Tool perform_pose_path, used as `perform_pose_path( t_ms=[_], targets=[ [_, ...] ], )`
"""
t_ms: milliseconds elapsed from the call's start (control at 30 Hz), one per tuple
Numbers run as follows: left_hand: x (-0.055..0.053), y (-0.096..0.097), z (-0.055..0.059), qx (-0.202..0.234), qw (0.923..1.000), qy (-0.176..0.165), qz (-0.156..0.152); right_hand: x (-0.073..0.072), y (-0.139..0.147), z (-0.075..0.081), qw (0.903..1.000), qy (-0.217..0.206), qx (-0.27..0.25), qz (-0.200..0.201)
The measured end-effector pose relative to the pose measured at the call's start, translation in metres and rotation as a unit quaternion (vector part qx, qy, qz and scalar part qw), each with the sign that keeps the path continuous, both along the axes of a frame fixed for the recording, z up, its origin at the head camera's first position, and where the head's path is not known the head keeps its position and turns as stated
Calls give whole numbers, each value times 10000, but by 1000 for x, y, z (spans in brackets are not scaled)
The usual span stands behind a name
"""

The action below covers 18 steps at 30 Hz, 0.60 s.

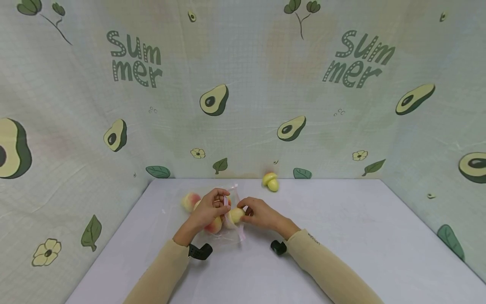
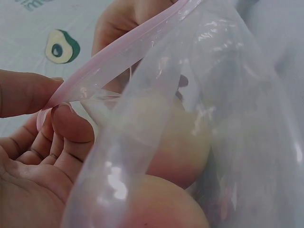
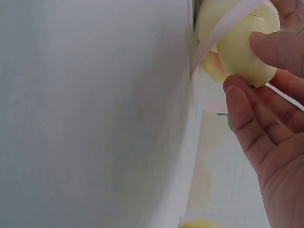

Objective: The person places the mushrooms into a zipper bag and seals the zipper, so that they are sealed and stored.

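Note:
A clear zip bag point(image 1: 224, 236) with a pink-edged mouth lies on the table, holding several yellow-and-red peaches point(image 1: 213, 226). My left hand point(image 1: 206, 211) pinches the pink rim point(image 2: 109, 52) between thumb and finger and lifts that side of the mouth. At the mouth, my right hand point(image 1: 262, 214) grips a pale yellow fruit point(image 3: 247, 52) with the thumb on one side and the fingers on the other. The far end of this fruit is partly behind the pink strip. Through the plastic, two peaches point(image 2: 164, 204) show close to my left hand.
Two yellow fruits point(image 1: 272, 185) lie together at the table's back edge, right of the bag. A cloth printed with avocados point(image 1: 214, 100) hangs behind and on both sides of the white table point(image 1: 341, 236). Dark wrist cameras point(image 1: 279, 247) sit under both forearms.

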<state>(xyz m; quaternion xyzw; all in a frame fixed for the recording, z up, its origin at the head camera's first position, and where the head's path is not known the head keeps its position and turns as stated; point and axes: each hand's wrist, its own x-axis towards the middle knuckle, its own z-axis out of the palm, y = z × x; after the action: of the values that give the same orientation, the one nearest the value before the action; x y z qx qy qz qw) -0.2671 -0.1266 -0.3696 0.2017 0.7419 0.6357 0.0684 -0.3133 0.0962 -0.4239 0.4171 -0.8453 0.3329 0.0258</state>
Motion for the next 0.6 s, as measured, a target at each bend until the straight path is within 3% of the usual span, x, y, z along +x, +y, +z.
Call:
perform_pose_path(
  t_ms=[600],
  targets=[
    [0, 1, 0, -75, 10000, 21, 51, 2, -4, 1, 9981, -414, -135, -439]
  ],
)
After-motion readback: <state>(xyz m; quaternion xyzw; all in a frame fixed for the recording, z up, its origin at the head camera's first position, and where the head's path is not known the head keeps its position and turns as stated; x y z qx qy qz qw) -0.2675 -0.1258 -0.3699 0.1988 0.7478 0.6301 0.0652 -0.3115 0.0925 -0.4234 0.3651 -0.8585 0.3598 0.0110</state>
